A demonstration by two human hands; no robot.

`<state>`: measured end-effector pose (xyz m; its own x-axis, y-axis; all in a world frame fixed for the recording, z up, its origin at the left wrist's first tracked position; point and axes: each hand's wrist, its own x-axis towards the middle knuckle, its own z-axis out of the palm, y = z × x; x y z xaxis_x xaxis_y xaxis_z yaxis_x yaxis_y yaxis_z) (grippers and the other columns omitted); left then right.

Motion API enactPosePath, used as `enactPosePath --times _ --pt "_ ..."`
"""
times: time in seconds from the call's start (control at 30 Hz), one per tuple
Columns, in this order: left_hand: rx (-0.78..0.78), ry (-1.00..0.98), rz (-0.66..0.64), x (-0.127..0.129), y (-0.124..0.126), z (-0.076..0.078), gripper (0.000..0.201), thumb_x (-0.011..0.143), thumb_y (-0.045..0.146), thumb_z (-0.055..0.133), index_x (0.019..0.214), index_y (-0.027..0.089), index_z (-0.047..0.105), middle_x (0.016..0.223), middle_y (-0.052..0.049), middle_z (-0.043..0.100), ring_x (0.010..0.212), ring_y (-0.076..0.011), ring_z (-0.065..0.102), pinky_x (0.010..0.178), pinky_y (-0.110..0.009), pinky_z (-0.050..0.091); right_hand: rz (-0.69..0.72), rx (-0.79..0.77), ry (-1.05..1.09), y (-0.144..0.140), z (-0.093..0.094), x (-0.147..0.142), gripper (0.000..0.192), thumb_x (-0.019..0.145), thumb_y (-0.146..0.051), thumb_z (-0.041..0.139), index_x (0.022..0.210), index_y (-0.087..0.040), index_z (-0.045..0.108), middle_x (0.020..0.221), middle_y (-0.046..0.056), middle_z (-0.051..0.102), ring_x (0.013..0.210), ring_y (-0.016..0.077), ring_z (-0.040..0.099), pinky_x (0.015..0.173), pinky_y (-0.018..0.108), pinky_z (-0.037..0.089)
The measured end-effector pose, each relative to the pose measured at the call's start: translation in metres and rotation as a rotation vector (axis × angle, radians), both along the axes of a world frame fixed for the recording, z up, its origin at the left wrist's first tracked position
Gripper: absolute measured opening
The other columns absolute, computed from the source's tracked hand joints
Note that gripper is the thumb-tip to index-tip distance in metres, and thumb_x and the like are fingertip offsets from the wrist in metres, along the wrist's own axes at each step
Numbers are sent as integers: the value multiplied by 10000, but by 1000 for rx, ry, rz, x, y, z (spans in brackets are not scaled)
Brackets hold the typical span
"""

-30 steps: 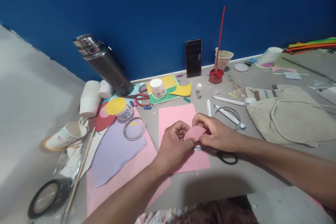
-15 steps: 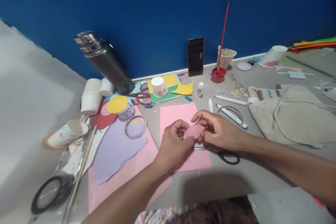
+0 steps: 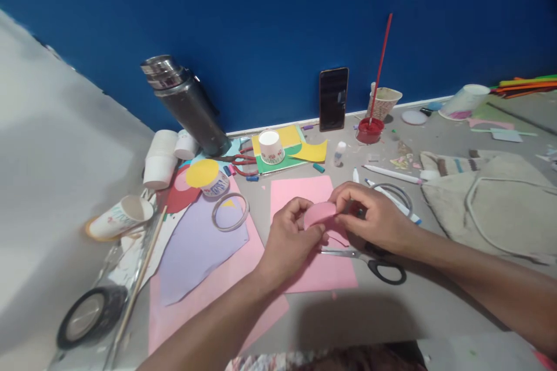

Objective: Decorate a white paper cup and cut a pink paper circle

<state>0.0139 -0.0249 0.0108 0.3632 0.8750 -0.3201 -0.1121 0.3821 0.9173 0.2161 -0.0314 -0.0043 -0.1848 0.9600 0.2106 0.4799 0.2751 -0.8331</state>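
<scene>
A rounded piece of pink paper [image 3: 319,214] is held up between both hands, above a larger pink sheet [image 3: 289,188] on the table. My left hand [image 3: 290,237] pinches its lower left part, thumb in front. At its right end, the fingertips of my right hand [image 3: 369,214] close on the edge. Below my hands lies a pair of scissors [image 3: 387,271] with black handles, its blades pointing left across the pink sheet. A grey ring [image 3: 404,192] and white markers lie just beyond my right hand.
At left are a purple sheet [image 3: 200,249], another grey ring [image 3: 230,229], paper cups [image 3: 159,168], tape [image 3: 82,319] and a wooden stick [image 3: 141,272]. A flask [image 3: 191,107], phone [image 3: 333,98] and red paint pot [image 3: 369,130] stand along the wall. A cloth bag [image 3: 513,203] lies right.
My right hand has shifted to the pink piece's right end, and the piece has turned slightly. More of the scissors shows below. The whole view has moved a little.
</scene>
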Motion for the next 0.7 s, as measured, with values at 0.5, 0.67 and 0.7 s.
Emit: enactPosePath --times 0.5,0.67,0.7 --pt "-47 30 95 -4 10 -3 285 643 231 797 874 171 641 611 54 648 398 -94 548 426 -234 497 20 -63 64 -2 7 5 154 812 -114 597 879 -238 660 981 40 736 874 197 676 771 304 517" --pt "-40 16 104 -1 8 -2 277 626 198 760 866 187 623 595 73 632 396 -70 494 415 -211 456 -7 -241 156 -3 12 4 268 886 -368 716 1105 -215 694 935 30 740 785 186 674 709 296 521" --pt "-28 27 94 -1 7 -2 267 626 187 751 862 187 625 593 73 628 412 -69 495 422 -203 447 -4 -253 149 -3 12 3 243 899 -408 709 1036 -207 705 873 23 731 751 180 662 682 290 507"
